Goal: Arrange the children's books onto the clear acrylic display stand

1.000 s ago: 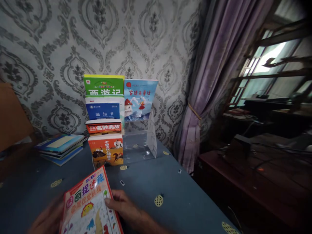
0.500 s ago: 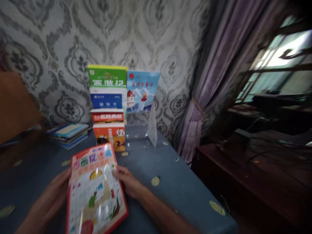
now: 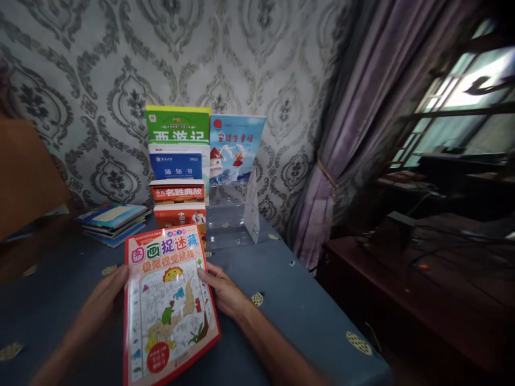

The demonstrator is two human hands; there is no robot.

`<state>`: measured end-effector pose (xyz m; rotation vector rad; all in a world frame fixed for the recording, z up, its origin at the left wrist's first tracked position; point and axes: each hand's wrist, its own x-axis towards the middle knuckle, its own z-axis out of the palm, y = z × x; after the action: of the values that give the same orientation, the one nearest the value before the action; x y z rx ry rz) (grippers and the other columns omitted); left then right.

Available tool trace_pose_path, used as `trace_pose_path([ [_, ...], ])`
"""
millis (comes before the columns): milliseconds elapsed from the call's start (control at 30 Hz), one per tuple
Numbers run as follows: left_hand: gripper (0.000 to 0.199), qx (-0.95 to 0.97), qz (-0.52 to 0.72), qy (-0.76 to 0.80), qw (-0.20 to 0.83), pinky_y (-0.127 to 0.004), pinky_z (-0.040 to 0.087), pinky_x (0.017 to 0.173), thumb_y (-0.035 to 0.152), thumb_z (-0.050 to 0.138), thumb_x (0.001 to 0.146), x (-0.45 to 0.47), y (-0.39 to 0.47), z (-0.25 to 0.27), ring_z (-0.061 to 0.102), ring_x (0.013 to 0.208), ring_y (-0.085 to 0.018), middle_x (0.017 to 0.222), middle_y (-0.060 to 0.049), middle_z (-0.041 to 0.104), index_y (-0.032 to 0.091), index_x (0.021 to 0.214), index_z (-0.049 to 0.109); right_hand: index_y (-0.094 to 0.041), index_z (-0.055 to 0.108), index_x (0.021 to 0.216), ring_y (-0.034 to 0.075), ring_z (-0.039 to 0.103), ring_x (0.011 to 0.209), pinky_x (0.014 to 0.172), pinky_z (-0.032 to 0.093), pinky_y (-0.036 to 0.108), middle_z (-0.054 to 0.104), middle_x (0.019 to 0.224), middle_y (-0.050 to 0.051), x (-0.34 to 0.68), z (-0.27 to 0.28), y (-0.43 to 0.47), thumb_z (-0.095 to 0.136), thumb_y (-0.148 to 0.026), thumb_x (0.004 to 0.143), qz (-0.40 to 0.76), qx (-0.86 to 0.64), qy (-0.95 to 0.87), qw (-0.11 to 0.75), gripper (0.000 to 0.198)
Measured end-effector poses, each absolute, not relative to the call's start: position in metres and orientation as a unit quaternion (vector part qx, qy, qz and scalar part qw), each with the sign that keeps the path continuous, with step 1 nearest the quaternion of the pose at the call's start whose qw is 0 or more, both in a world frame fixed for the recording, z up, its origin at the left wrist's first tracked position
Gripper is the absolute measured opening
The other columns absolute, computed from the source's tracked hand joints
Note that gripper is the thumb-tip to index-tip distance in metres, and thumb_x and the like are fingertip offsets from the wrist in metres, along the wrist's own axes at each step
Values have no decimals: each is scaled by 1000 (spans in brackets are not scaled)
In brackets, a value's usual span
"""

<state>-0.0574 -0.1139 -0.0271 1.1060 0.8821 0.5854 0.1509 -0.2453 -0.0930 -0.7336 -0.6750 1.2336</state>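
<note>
A red-bordered picture book (image 3: 171, 300) is held in front of me, cover facing up and top edge pointing at the rack. My right hand (image 3: 223, 289) grips its right edge, thumb on the cover and the other fingers mostly behind it. Along the left edge my left hand (image 3: 105, 295) holds the same book, its fingertips partly hidden. Beyond it stands a clear plastic book rack (image 3: 229, 234). Its left column bears a green book (image 3: 179, 124), a blue booklet (image 3: 175, 166) and orange-red books (image 3: 177, 192); a light-blue storybook (image 3: 235, 150) leans in the top right tier.
A stack of thin books (image 3: 115, 222) lies left of the rack on the blue-grey tablecloth (image 3: 281, 311). An orange-brown panel (image 3: 28, 177) is at far left. Patterned wall stands behind. To the right are a purple curtain (image 3: 346, 139) and a dark red cabinet (image 3: 362, 284) with cables.
The picture book has shifted slightly right and up, turned straighter, and now covers more of the lowest orange book. Both hands moved along with it.
</note>
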Motion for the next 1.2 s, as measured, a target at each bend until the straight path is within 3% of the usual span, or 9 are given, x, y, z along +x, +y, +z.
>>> trace_pose_path([
  [167, 63, 659, 202, 303, 658, -42, 60, 93, 61, 81, 67, -55, -107, -33, 70, 110, -35, 120, -7, 76, 25, 118, 72, -17, 74, 106, 25, 74, 91, 95, 52, 45, 78, 99, 9, 170, -90, -259, 83, -58, 72, 497, -364, -363, 699, 54],
  [600, 47, 822, 174, 200, 504, -44, 56, 98, 64, 58, 86, -30, -118, -45, 69, 107, -32, 115, -3, 76, 29, 112, 75, -21, 76, 108, 22, 70, 98, 95, 51, 40, 77, 106, 6, 211, -54, -324, 68, -56, 88, 355, -492, -506, 613, 41],
  [700, 43, 846, 190, 197, 458, -40, 56, 95, 59, 55, 90, -28, -124, -37, 69, 107, -29, 112, -4, 76, 26, 112, 73, -23, 76, 106, 22, 70, 97, 92, 53, 38, 77, 103, 6, 217, -52, -331, 65, -55, 90, 300, -537, -525, 588, 38],
  [867, 42, 888, 209, 150, 382, -30, 57, 73, 54, 45, 96, -22, -138, -19, 70, 86, -23, 99, -6, 77, 20, 100, 71, -23, 75, 111, 21, 70, 89, 82, 57, 36, 77, 103, 7, 218, -47, -335, 60, -54, 93, 261, -567, -553, 552, 39],
  [1033, 36, 910, 241, 131, 311, -36, 53, 95, 45, 45, 97, -15, -146, -9, 67, 109, -26, 120, -9, 73, 23, 111, 70, -21, 76, 111, 22, 70, 79, 71, 59, 34, 78, 97, 9, 216, -49, -334, 59, -57, 92, 208, -606, -530, 556, 44],
  [1200, 39, 918, 238, 127, 291, -40, 53, 95, 44, 42, 98, 6, -150, -3, 67, 108, -28, 117, -11, 73, 22, 111, 71, -23, 77, 106, 26, 70, 75, 70, 60, 40, 78, 91, 8, 224, -44, -337, 61, -57, 91, 143, -641, -507, 559, 40],
])
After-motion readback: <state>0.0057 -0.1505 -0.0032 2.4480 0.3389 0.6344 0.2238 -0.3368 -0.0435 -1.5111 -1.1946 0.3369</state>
